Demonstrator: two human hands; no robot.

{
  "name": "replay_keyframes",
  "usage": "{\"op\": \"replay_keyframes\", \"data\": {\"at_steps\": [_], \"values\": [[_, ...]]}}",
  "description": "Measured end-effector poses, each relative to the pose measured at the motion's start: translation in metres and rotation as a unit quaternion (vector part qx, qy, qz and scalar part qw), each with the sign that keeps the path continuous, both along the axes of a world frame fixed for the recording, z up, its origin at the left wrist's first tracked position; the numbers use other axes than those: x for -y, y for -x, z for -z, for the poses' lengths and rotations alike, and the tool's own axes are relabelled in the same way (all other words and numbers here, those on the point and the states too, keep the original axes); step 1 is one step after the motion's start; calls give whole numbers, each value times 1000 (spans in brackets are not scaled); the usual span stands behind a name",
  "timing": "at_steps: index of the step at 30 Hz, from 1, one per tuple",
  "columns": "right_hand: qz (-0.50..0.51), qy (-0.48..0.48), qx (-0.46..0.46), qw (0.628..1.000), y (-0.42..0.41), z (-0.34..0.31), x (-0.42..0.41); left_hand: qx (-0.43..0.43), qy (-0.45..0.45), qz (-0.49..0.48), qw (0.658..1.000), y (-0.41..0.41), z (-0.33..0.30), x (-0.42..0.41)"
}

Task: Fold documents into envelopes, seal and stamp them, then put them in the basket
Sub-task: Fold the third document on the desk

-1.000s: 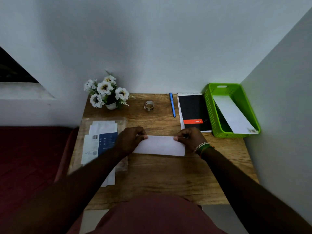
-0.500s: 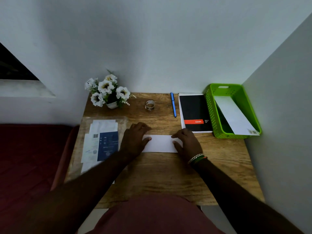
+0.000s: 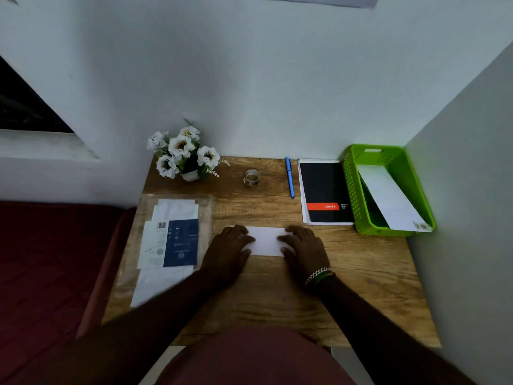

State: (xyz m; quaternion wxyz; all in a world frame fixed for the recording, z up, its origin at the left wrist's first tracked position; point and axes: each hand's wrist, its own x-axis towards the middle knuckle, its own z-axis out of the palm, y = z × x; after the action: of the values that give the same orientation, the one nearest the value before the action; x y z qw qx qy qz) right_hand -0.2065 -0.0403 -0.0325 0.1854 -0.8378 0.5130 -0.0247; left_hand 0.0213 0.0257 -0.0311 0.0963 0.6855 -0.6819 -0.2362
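Flat, folded paper lies left-right (hands pressing ends).

Wooden table: paper, notebook, basket, pen.

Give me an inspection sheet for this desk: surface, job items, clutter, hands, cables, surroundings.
Surface: wooden desk, wood grain bare in front of the hands.
Job's things: folded white paper flat at centre; green basket at right holding one white envelope; roll of stamps at the back; clear sleeve of envelopes at left.
Clutter: blue pen, black notebook, potted white flowers.
Hands: left hand and right hand press flat on the paper's ends.
Cables: nothing seen.
Surroundings: white walls behind and right; dark red surface left.
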Motion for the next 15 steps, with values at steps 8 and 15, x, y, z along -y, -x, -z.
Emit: {"op": "replay_keyframes", "data": {"at_steps": [8, 15], "values": [[-107, 42, 102, 988, -46, -4, -21, -52, 150, -139, 978, -45, 6, -62], [-288, -7, 134, 948, -134, -3, -56, -37, 183, -271, 944, -106, 23, -167]]}}
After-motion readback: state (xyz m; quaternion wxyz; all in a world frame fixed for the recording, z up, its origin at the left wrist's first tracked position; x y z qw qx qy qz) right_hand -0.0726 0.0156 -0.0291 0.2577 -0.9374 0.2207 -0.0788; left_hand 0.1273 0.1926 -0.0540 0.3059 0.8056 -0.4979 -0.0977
